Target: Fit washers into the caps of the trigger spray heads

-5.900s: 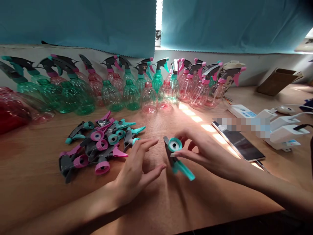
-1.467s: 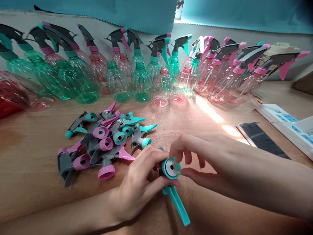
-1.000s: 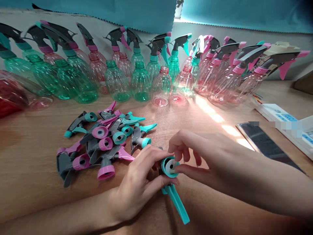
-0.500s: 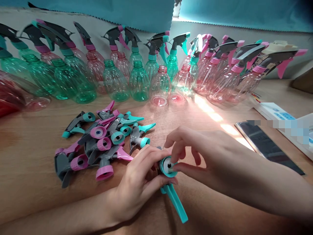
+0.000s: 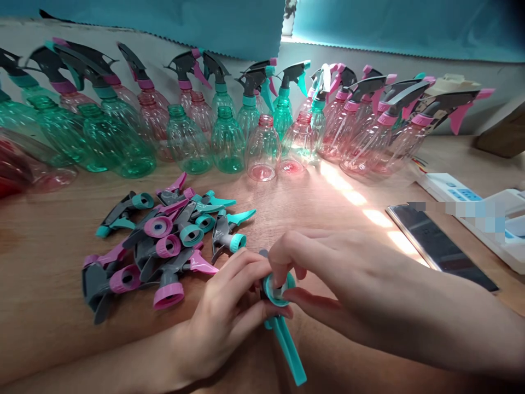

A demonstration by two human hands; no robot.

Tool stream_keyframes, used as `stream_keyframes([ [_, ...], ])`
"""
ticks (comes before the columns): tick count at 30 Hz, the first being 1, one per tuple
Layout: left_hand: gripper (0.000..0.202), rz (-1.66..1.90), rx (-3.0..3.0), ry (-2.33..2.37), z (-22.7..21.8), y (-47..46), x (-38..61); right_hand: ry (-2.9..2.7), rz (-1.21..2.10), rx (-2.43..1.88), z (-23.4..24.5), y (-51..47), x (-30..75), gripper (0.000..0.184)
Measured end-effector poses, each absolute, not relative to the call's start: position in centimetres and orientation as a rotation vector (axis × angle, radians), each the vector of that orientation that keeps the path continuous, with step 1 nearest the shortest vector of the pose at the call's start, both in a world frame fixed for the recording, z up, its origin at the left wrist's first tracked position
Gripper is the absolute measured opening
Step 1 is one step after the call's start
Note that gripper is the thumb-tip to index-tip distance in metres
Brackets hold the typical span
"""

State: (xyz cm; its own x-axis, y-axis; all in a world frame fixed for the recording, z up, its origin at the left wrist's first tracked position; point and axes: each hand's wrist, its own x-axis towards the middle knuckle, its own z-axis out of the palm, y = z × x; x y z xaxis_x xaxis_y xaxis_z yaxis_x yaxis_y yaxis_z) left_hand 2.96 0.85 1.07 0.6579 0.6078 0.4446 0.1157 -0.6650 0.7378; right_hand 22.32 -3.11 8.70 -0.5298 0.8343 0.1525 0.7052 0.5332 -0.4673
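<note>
**Meeting at the collar: right fingertips at the mouth of a spray head (image 5: pixel 283 331) gripped by the left hand (image 5: pixel 223 312)**

Closest in, the teal trigger (image 5: pixel 292 355) slants toward the near side of the tabletop (image 5: pixel 311 210) and a little right. The spray head's long axis follows that slant, its grey far end just showing beyond the fingers. The left hand curls round it from the left, thumb on the near side and fingers on the far side, leaving the collar (image 5: pixel 268 293) facing up.

The right hand (image 5: pixel 348 284) comes in from the right, thumb and forefinger bent nearly together at the collar's opening. Whether they pinch the pale piece inside cannot be told. The left hand bears the spray head; the right is the one at the opening.

Beyond the left hand, toward the tabletop's left edge, lies a pile of spray heads (image 5: pixel 167 246). Farther right lie a phone (image 5: pixel 443 246) and a white power strip (image 5: pixel 441 183). Along the far edge stand bottles (image 5: pixel 227 145), several open-necked, many topped with spray heads.
</note>
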Motion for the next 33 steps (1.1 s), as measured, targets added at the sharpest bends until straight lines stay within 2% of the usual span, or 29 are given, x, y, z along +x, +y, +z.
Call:
stream_keyframes([
  [10, 0.007, 0.928, 2.212, 0.539, 0.99, 1.0, 2.91, -2.432, 0.561, -1.232, 8.83, -2.93, 21.98, 0.01],
  [23, 0.012, 0.979, 2.209, 0.551, 0.79, 0.96, 2.94, -2.468, 0.5, -1.198, 8.67, -2.83, 21.79, 0.013],
  [28, 0.004, 0.971, 2.221, 0.565, 0.68, 1.08, 2.93, -2.446, 0.471, -1.146, 8.35, -2.6, 22.13, 0.014],
  [33, 0.012, 0.95, 2.208, 0.586, 0.6, 1.04, 2.94, -2.46, 0.507, -1.161, 8.34, -2.67, 22.26, 0.016],
])
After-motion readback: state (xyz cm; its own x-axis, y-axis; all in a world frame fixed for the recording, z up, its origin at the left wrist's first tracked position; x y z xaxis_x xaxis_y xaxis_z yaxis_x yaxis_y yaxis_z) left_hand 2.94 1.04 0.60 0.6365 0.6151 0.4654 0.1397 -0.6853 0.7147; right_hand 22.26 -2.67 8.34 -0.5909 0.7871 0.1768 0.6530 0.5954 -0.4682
